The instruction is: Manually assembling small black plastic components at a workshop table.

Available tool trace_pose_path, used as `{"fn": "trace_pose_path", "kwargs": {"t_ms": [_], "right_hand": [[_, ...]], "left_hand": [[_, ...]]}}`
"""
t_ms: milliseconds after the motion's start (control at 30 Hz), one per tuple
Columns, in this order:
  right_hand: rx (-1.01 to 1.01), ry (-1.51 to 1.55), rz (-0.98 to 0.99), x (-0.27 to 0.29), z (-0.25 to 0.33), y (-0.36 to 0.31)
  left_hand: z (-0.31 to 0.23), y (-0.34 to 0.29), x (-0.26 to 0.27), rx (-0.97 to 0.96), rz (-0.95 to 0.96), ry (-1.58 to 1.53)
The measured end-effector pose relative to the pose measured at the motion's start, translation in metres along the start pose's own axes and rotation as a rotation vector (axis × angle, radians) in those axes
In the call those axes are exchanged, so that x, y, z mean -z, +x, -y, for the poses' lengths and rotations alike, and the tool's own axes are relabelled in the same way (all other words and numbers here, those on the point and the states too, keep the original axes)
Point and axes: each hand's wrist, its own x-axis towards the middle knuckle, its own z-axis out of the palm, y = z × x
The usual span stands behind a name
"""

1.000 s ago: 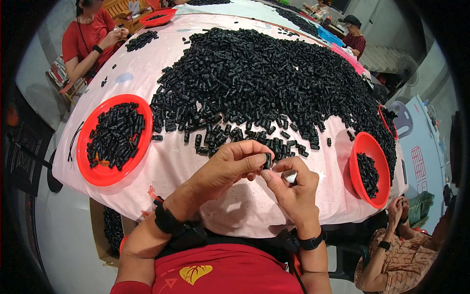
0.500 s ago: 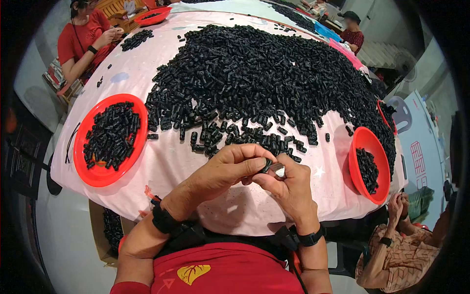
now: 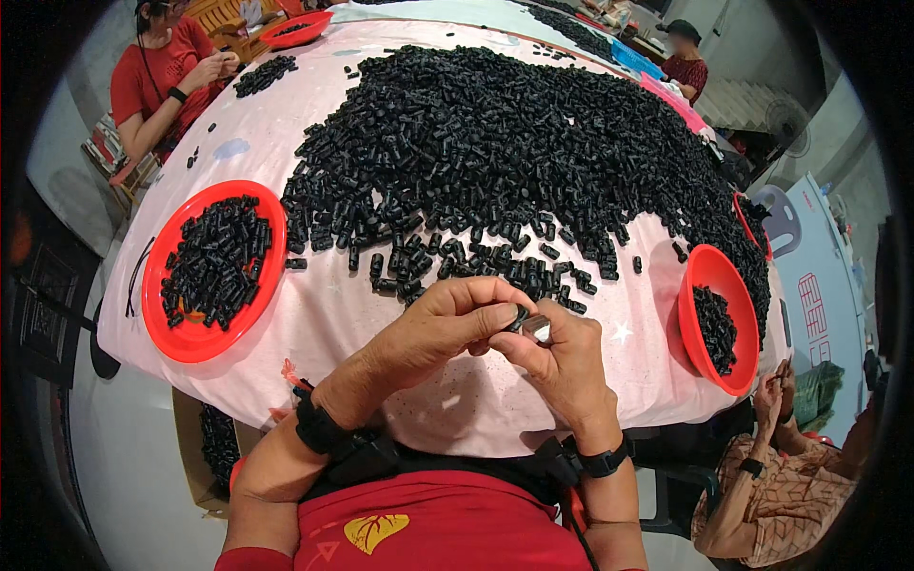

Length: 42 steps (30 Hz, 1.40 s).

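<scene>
Above the near edge of the table, my two hands meet. My left hand (image 3: 440, 328) pinches a small black cylindrical piece (image 3: 518, 319) between thumb and fingers. Closed around a short flat piece of shiny metal, like a small blade (image 3: 539, 329), my right hand (image 3: 569, 369) presses up against the black piece. Fingers cover most of both things, so I cannot tell exactly how the metal meets the piece. Just beyond my hands lie loose black pieces (image 3: 505, 266), spilling from a large heap (image 3: 495, 143) of the same kind.
A red plate (image 3: 160, 328) of black pieces stands at left, a red bowl (image 3: 700, 347) at right. A pink cloth (image 3: 333, 324) covers the table. A cardboard box (image 3: 195, 471) sits below left. Other people sit at the left, far right and near right.
The metal piece has turned slightly in my right hand and catches less light. My left hand keeps its pinch on the black piece. At near right, another person's hands have risen a little.
</scene>
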Motion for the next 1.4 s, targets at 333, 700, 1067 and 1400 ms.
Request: {"fn": "trace_pose_path", "kwargs": {"t_ms": [333, 700, 1067, 1400], "right_hand": [[0.034, -0.051, -0.007, -0.0011, -0.0020, 0.0009], [-0.046, 0.016, 0.061, 0.0044, 0.0038, 0.0015], [-0.007, 0.007, 0.048, -0.0016, -0.0046, 0.0005], [0.013, -0.006, 0.032, -0.0027, -0.0008, 0.0001]], "left_hand": [[0.0092, 0.0018, 0.0029, -0.012, -0.015, -0.018], [0.0031, 0.0012, 0.0011, -0.011, 0.005, -0.004], [0.0046, 0.0015, -0.0018, -0.022, -0.035, 0.027], [0.0050, 0.0008, 0.0013, -0.012, -0.038, 0.012]]}}
